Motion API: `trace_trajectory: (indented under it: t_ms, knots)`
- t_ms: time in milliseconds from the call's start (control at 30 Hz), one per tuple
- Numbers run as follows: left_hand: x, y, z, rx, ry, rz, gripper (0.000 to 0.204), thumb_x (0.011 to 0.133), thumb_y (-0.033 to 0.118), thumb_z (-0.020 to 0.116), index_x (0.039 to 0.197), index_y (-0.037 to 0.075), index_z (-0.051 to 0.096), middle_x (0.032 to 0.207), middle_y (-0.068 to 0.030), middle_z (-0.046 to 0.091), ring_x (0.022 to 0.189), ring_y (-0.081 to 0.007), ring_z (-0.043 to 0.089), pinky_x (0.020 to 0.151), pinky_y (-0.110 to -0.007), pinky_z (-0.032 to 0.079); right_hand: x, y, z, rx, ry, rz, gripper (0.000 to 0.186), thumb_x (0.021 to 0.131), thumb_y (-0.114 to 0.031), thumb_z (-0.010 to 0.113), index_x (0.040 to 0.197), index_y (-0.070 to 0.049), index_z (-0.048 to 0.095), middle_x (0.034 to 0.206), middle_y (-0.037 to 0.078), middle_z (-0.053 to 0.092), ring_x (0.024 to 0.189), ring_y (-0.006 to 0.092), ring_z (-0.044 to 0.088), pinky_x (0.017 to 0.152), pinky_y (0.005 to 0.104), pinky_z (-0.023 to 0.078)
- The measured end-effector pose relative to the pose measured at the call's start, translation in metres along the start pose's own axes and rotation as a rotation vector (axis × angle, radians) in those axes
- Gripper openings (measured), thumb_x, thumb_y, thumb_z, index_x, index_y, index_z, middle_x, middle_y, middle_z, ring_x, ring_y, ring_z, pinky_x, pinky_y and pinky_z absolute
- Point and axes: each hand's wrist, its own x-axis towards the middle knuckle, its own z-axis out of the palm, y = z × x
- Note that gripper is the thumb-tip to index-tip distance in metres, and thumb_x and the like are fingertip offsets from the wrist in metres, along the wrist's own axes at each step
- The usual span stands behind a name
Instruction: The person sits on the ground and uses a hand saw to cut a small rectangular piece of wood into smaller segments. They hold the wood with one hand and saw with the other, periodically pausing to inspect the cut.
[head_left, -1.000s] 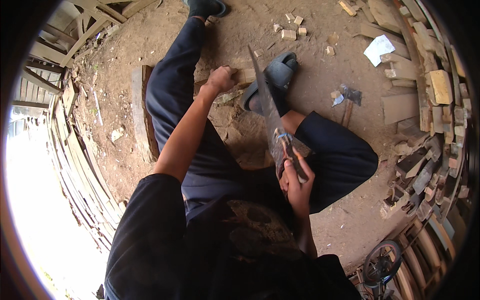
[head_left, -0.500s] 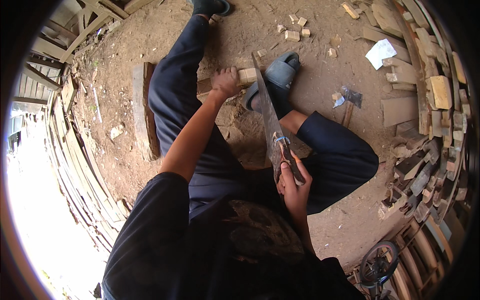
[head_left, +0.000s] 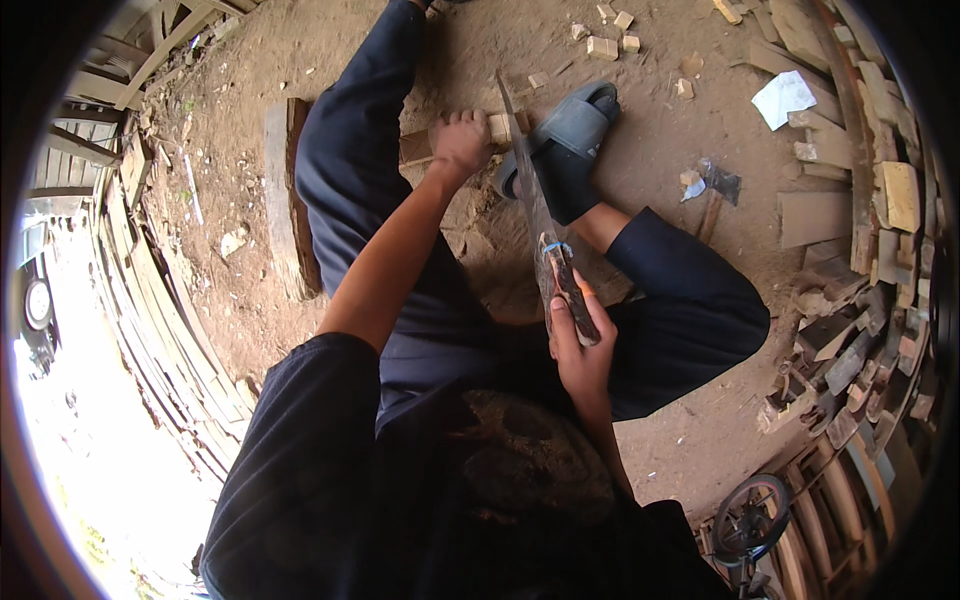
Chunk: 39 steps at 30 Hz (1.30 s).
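I sit on the dirt ground with one knee bent. My left hand [head_left: 462, 142] is closed over a light wooden strip [head_left: 503, 127] that lies crosswise between my legs, beside my sandalled right foot [head_left: 570, 130]. In my right hand [head_left: 583, 330] is the worn handle of a long hand saw [head_left: 530, 190], bound with a blue band. The blade points up and away from me, crossing near the strip's right part; whether it touches the wood I cannot tell.
A thick plank [head_left: 287, 200] lies left of my leg. Small wood blocks [head_left: 602, 47], white paper [head_left: 782, 98] and a hammer-like tool [head_left: 712, 215] are on the ground. Stacked offcuts [head_left: 880, 240] line the right, a wheel [head_left: 748, 520] sits lower right, and boards [head_left: 150, 320] line the left.
My left hand has moved slightly up and right along the strip. The saw has shifted a little up and to the left, still in my right hand.
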Motion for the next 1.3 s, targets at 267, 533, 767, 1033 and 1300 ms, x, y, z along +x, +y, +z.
trace_trajectory:
  t_ms: [267, 533, 767, 1033, 1300]
  knots:
    - [-0.001, 0.005, -0.019, -0.119, -0.049, -0.034, 0.068, 0.07, 0.061, 0.072, 0.114, 0.011, 0.057, 0.114, -0.0144, 0.065, 0.11, -0.0294, 0.06, 0.092, -0.046, 0.046, 0.015, 0.007, 0.006, -0.086, -0.009, -0.02, 0.04, 0.092, -0.008, 0.06, 0.127, 0.01, 0.052, 0.111, 0.019, 0.067, 0.102, 0.0191, 0.065, 0.088, 0.0304, 0.049]
    - [-0.002, 0.01, -0.013, -0.04, -0.028, -0.056, 0.067, 0.072, 0.06, 0.071, 0.116, 0.01, 0.056, 0.118, -0.0139, 0.063, 0.114, -0.0303, 0.058, 0.093, -0.046, 0.045, 0.006, 0.009, 0.008, -0.114, -0.054, -0.061, 0.042, 0.094, -0.009, 0.058, 0.135, 0.001, 0.049, 0.071, -0.003, 0.053, 0.053, 0.0011, 0.042, 0.046, 0.0184, 0.034]
    - [0.008, 0.002, -0.002, -0.033, -0.085, -0.061, 0.064, 0.075, 0.06, 0.068, 0.114, 0.011, 0.056, 0.118, -0.0126, 0.063, 0.113, -0.031, 0.058, 0.092, -0.046, 0.045, -0.008, 0.019, 0.004, -0.212, -0.09, -0.218, 0.044, 0.094, -0.006, 0.057, 0.135, 0.003, 0.046, 0.074, 0.001, 0.056, 0.057, 0.004, 0.047, 0.052, 0.0208, 0.04]
    - [0.004, 0.0, 0.014, -0.006, 0.036, 0.013, 0.06, 0.076, 0.056, 0.069, 0.115, 0.014, 0.053, 0.114, -0.0096, 0.063, 0.111, -0.0307, 0.059, 0.089, -0.046, 0.046, -0.004, -0.002, 0.001, -0.265, -0.119, -0.146, 0.044, 0.092, -0.005, 0.058, 0.133, 0.007, 0.046, 0.104, 0.019, 0.064, 0.095, 0.0227, 0.064, 0.079, 0.0302, 0.049]
    - [0.006, 0.003, -0.001, 0.009, -0.005, 0.019, 0.062, 0.076, 0.057, 0.068, 0.117, 0.014, 0.052, 0.115, -0.0098, 0.062, 0.109, -0.0318, 0.06, 0.087, -0.048, 0.047, -0.023, -0.019, -0.005, -0.267, -0.121, -0.12, 0.044, 0.091, -0.005, 0.06, 0.132, 0.006, 0.048, 0.114, 0.025, 0.064, 0.108, 0.032, 0.065, 0.088, 0.0339, 0.049]
